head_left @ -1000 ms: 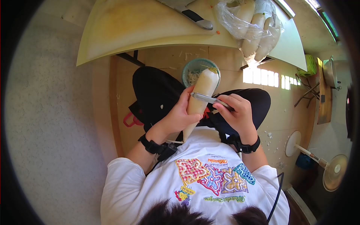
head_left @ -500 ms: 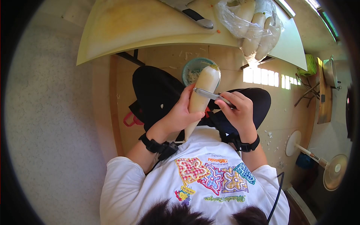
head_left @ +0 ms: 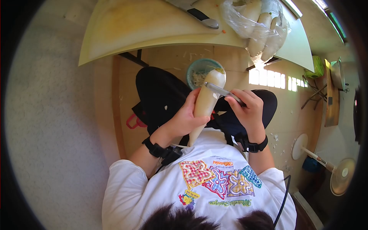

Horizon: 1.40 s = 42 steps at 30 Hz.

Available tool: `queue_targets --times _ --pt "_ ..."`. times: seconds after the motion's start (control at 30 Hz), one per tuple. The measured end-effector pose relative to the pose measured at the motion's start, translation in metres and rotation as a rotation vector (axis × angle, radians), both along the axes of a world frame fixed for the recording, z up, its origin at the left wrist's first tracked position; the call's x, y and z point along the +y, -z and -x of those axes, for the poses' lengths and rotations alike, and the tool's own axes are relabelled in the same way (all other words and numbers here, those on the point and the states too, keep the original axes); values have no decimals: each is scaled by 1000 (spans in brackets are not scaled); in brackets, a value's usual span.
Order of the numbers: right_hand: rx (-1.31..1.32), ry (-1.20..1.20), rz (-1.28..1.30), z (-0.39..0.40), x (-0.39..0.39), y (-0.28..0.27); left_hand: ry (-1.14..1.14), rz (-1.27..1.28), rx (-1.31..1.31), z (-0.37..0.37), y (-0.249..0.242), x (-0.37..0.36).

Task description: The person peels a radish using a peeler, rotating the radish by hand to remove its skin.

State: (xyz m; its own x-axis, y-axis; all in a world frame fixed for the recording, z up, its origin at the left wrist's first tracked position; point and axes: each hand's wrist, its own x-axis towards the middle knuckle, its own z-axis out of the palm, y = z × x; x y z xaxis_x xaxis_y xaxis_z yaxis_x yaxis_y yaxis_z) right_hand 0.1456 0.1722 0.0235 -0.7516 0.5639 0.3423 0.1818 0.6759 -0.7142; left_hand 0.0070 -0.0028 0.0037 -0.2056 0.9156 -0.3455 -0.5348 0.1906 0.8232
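A long white daikon radish (head_left: 206, 102) slants across my lap, its stem end pointing away and its thin root end toward my shirt. Wrapped around its middle from the left side is my left hand (head_left: 188, 115). My right hand (head_left: 248, 108) grips a silver-grey peeler (head_left: 225, 92), whose head lies against the upper part of the radish. Below the stem end sits a light-blue bowl (head_left: 191, 73) on the floor, with white peelings inside, partly hidden by the radish.
On the table (head_left: 145, 28) ahead lie a black-handled knife (head_left: 203, 19) and a clear plastic bag (head_left: 264, 32) of several radishes. Scraps dot the floor. A fan (head_left: 341, 176) stands at the right, and a pink object (head_left: 134, 122) lies left of my knee.
The peeler has shifted slightly away from me and to the right, up toward the stem end. My right hand has moved right with it; my left hand keeps its hold.
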Motion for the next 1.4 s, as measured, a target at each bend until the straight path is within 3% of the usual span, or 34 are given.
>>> queue_targets --times 0.73,0.83,0.93,1.1,1.33,1.4 --pt "28 35 64 1 8 14 36 29 -2 1 0 0" --pt "52 124 143 -1 17 25 74 23 -58 0 -3 -3" --pt "36 308 386 -10 37 30 94 4 -115 -2 -8 -5" --pt "134 257 405 -22 32 31 57 9 -105 1 -2 -5" --pt "167 84 671 -13 2 11 45 30 -14 1 -3 1" --pt "76 85 508 1 -13 -8 45 31 15 -1 1 3"
